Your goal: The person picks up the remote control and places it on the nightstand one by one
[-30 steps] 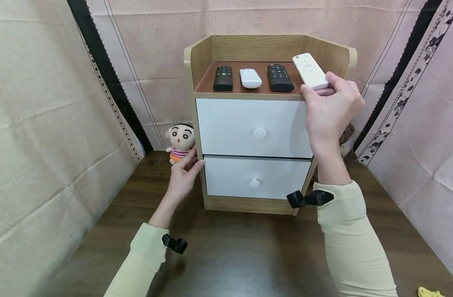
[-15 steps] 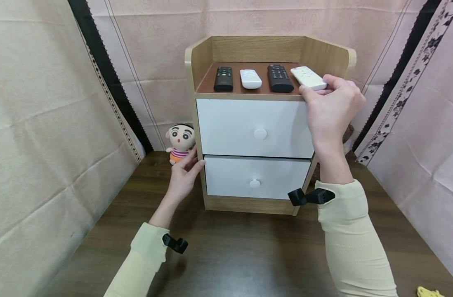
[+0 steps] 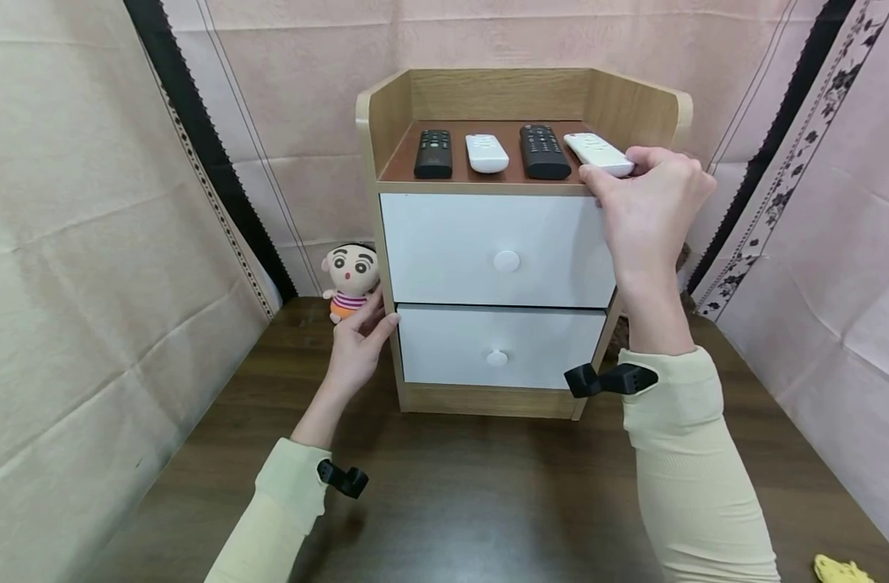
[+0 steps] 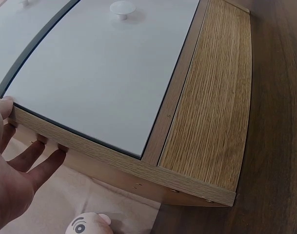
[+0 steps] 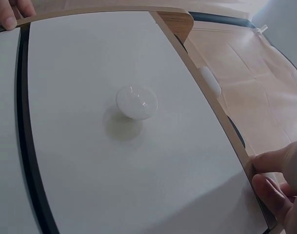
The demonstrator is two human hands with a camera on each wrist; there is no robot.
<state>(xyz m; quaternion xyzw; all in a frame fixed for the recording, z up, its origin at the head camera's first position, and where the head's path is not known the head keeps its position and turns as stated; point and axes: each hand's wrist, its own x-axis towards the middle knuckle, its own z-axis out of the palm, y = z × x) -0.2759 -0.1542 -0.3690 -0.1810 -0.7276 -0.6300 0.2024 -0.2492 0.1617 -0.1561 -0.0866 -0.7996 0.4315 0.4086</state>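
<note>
A small wooden cabinet (image 3: 488,400) with two white drawers, both closed, stands in the middle of the head view. My right hand (image 3: 652,214) pinches the near end of a white remote control (image 3: 594,151), which lies low over the right of the brown top shelf. Left of it lie a black remote (image 3: 543,154), a smaller white remote (image 3: 486,154) and another black remote (image 3: 433,154) in a row. My left hand (image 3: 357,348) touches the cabinet's left side, thumb on the front edge and fingers (image 4: 46,168) extended along the side panel.
Beside the cabinet's left wall a small doll (image 3: 351,275) stands on the dark wooden table (image 3: 459,502). Something brown is partly hidden behind the right side. A yellow object (image 3: 840,570) shows at the lower right. Pale cloth hangs around.
The white remote in my right hand has come down from a tilt to lie nearly flat over the shelf. My left hand keeps its place. The view has shifted slightly.
</note>
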